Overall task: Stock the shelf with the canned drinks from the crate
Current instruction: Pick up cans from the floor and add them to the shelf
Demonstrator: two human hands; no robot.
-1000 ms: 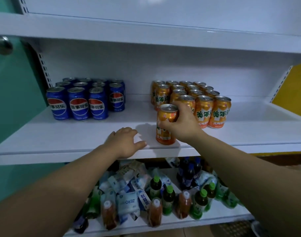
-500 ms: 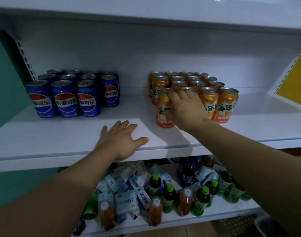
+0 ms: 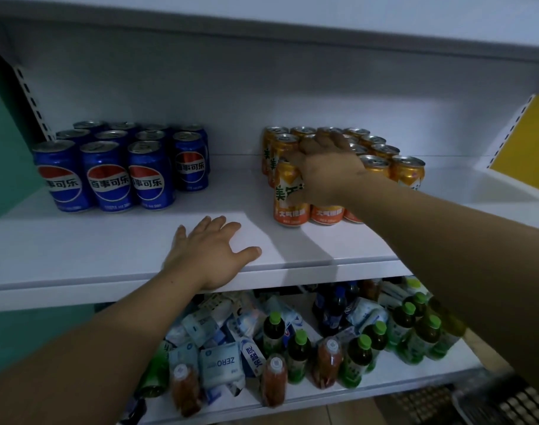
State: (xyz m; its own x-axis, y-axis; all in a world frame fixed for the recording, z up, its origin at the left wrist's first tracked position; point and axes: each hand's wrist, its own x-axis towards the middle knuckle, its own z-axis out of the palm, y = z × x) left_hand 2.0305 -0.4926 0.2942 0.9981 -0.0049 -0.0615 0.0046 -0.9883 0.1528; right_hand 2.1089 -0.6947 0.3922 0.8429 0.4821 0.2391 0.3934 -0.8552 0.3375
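One orange can [image 3: 288, 207] pushed back, right hand [image 3: 326, 176] touching

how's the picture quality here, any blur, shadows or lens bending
Head view: dim overall, brighter patch on the shelf by the left hand; head view: the right hand on the orange cans looks slightly smeared and throws a soft shadow toward the shelf's front edge; head view: the wide lens bows the shelf edges, bottom right corner blurred.

Dim light on a white shelf [image 3: 78, 240]; green wall [image 3: 4, 133] at its left edge, yellow panel [image 3: 526, 139] at its right, tan floor [image 3: 338, 416] below.
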